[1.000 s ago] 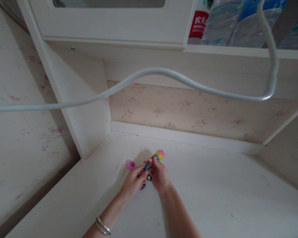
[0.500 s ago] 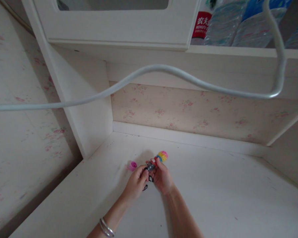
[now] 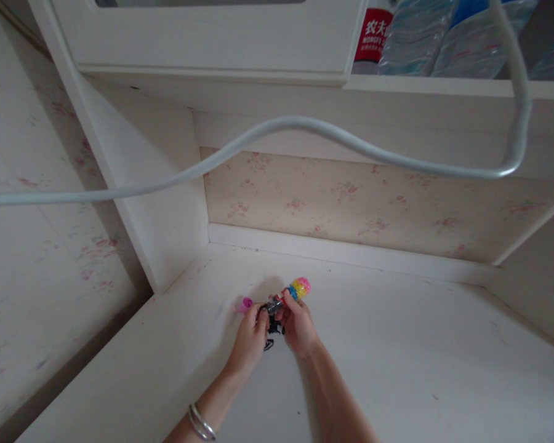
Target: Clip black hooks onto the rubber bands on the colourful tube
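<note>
A small clear bottle [image 3: 300, 287] with pink, yellow, blue and red layers of small pieces lies slanted in my right hand [image 3: 300, 326]. The fingers of that hand are wrapped around it, and its far end points up and right. My left hand [image 3: 250, 335] pinches thin black loops [image 3: 268, 344], perhaps small elastic bands, at the bottle's near end. More black strands [image 3: 274, 324] bunch between the two hands. A small pink cap [image 3: 245, 305] sits on the table just left of my left hand. The fingertips partly hide the bottle's near end.
A white tabletop [image 3: 397, 344] runs back to a flower-papered wall. A thick pale cable [image 3: 300, 125] crosses the view above my hands. Higher up, a white cabinet [image 3: 203, 46] and wrapped water bottles [image 3: 420, 37] stand over the table. A side panel [image 3: 161, 215] closes the left.
My left hand has drawn back slightly left and up from the bottle. More black strands show between my hands. The view has tilted slightly downward.
</note>
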Action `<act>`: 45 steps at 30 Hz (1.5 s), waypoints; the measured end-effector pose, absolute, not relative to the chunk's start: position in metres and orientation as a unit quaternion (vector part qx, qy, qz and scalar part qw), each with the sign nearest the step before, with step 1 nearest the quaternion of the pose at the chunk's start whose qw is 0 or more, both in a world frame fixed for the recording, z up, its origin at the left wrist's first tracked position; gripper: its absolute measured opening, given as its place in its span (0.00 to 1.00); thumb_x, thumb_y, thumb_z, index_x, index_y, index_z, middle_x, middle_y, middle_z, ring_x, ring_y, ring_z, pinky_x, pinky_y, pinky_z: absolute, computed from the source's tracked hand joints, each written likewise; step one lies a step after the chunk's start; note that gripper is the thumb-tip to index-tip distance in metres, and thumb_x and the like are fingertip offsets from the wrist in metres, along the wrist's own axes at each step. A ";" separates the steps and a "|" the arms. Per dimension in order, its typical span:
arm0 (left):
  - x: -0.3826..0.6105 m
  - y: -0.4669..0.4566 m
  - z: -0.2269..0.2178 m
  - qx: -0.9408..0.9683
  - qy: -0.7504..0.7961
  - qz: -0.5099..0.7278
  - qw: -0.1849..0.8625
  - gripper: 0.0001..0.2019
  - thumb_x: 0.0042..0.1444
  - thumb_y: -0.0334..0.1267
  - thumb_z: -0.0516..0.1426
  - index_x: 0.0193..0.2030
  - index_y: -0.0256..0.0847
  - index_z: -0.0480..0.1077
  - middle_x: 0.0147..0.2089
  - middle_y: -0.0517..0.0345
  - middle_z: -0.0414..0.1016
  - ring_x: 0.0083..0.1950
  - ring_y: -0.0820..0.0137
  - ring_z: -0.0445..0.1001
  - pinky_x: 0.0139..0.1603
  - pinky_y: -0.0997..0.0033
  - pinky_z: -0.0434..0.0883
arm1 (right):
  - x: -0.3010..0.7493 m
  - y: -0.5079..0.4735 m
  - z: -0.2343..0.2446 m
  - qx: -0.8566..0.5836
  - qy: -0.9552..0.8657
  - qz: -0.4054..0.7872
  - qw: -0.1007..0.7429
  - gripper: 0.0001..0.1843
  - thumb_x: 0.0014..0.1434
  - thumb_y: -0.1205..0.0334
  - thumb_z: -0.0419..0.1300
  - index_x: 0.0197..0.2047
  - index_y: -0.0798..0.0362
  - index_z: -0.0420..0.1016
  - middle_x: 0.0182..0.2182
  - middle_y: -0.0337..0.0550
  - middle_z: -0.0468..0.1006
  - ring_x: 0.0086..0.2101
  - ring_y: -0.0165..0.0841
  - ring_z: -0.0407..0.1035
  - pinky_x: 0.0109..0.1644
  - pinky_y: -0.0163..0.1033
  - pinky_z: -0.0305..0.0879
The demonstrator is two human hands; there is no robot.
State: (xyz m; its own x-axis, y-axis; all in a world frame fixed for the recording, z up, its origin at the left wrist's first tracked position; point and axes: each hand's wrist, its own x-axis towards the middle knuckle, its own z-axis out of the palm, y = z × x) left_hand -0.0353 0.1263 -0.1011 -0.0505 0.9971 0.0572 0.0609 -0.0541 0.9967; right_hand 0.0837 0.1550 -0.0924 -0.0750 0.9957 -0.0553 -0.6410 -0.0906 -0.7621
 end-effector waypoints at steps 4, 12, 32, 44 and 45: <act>-0.040 0.126 -0.103 0.533 0.558 0.502 0.391 0.19 0.61 0.51 0.48 0.42 0.37 0.70 0.26 0.60 0.70 0.22 0.75 0.68 0.23 0.76 0.65 | 0.089 0.161 -0.095 -0.339 -0.260 0.610 0.668 0.15 0.50 0.51 0.69 0.32 0.54 0.74 0.29 0.40 0.77 0.21 0.24 0.62 0.25 0.31 0.59; -0.040 0.119 -0.093 0.636 0.568 0.427 0.299 0.17 0.61 0.45 0.50 0.45 0.40 0.76 0.41 0.50 0.80 0.39 0.64 0.78 0.40 0.67 0.73 | 0.092 0.164 -0.103 -0.440 -0.311 0.477 0.694 0.17 0.48 0.50 0.70 0.33 0.54 0.74 0.26 0.37 0.74 0.23 0.25 0.62 0.25 0.32 0.58; -0.040 0.127 -0.101 0.596 0.554 0.468 0.345 0.09 0.54 0.38 0.56 0.37 0.39 0.76 0.38 0.53 0.78 0.40 0.65 0.75 0.41 0.66 0.70 | 0.084 0.150 -0.093 -0.470 -0.379 0.376 0.703 0.16 0.49 0.51 0.68 0.35 0.53 0.75 0.26 0.37 0.75 0.25 0.29 0.64 0.29 0.34 0.60; -0.038 0.123 -0.088 0.517 0.500 0.485 0.497 0.22 0.54 0.49 0.57 0.50 0.36 0.75 0.20 0.64 0.68 0.19 0.77 0.64 0.20 0.77 0.60 | 0.079 0.151 -0.087 -0.341 -0.272 0.586 0.683 0.20 0.54 0.43 0.63 0.33 0.54 0.73 0.28 0.41 0.78 0.19 0.25 0.61 0.24 0.34 0.57; -0.038 0.123 -0.088 0.510 0.499 0.488 0.502 0.22 0.54 0.49 0.57 0.49 0.36 0.75 0.18 0.65 0.66 0.18 0.78 0.62 0.19 0.78 0.59 | 0.079 0.151 -0.087 -0.328 -0.263 0.601 0.680 0.21 0.55 0.42 0.63 0.33 0.54 0.73 0.27 0.41 0.78 0.19 0.25 0.61 0.25 0.34 0.58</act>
